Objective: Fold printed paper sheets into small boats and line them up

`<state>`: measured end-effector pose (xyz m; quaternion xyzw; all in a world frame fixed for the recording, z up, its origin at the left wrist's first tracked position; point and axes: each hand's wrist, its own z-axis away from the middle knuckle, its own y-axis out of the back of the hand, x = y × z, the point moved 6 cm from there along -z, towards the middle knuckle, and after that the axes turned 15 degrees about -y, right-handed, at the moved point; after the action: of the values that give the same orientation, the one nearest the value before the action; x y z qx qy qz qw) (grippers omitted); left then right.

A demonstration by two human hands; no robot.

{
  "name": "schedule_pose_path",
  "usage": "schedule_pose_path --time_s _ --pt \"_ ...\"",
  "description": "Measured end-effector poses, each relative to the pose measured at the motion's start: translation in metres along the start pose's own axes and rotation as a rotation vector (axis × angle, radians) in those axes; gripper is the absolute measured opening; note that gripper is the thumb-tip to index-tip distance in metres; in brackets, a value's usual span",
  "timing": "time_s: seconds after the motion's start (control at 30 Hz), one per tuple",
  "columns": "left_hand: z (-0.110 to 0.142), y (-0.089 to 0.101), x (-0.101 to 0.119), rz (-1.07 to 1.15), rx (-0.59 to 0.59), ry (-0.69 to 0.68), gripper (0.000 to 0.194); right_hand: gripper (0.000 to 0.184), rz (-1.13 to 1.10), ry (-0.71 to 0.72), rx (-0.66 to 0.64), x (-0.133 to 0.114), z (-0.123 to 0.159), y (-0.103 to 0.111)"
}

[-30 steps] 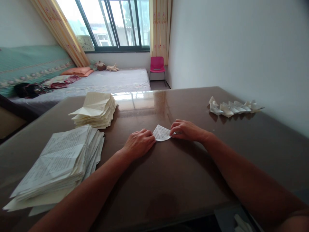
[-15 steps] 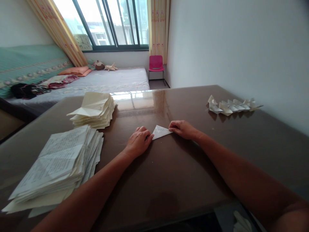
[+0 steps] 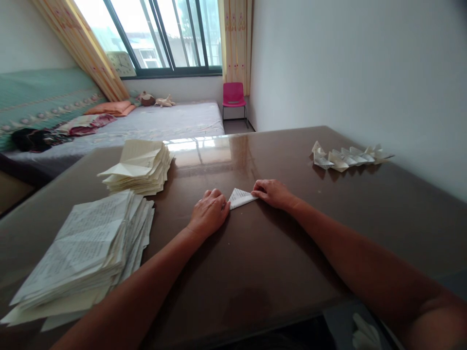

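Note:
A small folded sheet of paper (image 3: 241, 198), covered in writing, lies on the brown table between my hands. It has a pointed top and a plain folded band along its near edge. At its left corner, the closed fingers of my left hand (image 3: 210, 210) grip the paper. My right hand (image 3: 273, 192) pinches the right end between thumb and fingers. Both fingertips hide the paper's corners.
To the left stand a stack of written sheets (image 3: 78, 243) and, behind it, a stack of cream paper (image 3: 136, 167). A row of folded paper pieces (image 3: 350, 158) sits at the right on the table (image 3: 219, 282). Beyond are a bed (image 3: 182, 116) and a pink chair (image 3: 233, 95).
The paper's near edge has been folded up into a band, making the piece shorter. Both hands have stayed at its ends, and the whole view has shifted slightly.

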<state>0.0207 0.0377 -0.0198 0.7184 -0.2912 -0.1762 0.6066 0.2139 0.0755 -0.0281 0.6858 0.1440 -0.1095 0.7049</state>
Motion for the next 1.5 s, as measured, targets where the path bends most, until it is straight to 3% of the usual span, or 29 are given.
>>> schedule_pose_path --time_s 0.4,0.57,0.73,0.8,0.9,0.97,1.03,1.5 --pt "0.002 0.004 0.005 -0.129 -0.015 -0.007 0.025 0.016 -0.014 -0.023 -0.005 0.0 0.0 0.0" --pt "-0.002 0.006 0.026 -0.121 0.059 -0.247 0.036 0.017 -0.015 -0.038 -0.012 -0.001 0.002 0.0" --pt "-0.003 -0.003 0.035 -0.111 -0.031 -0.351 0.034 0.016 -0.013 -0.042 0.003 0.001 0.003 0.001" --pt "-0.003 -0.003 0.034 -0.112 -0.044 -0.341 0.034 0.018 0.001 0.014 0.07 -0.004 0.008 0.008" --pt "-0.002 -0.003 0.033 -0.116 -0.049 -0.332 0.035 0.023 0.082 0.224 0.176 -0.025 0.025 0.019" --pt "-0.002 -0.003 0.034 -0.12 -0.054 -0.335 0.036 0.026 0.161 0.378 0.109 -0.04 0.038 0.017" --pt "-0.002 -0.004 0.034 -0.126 -0.054 -0.337 0.037 0.027 0.26 0.425 0.058 -0.049 0.046 0.013" --pt "0.011 0.005 0.028 -0.253 -0.099 -0.479 0.026 0.027 0.495 0.31 -0.014 -0.038 0.048 0.022"
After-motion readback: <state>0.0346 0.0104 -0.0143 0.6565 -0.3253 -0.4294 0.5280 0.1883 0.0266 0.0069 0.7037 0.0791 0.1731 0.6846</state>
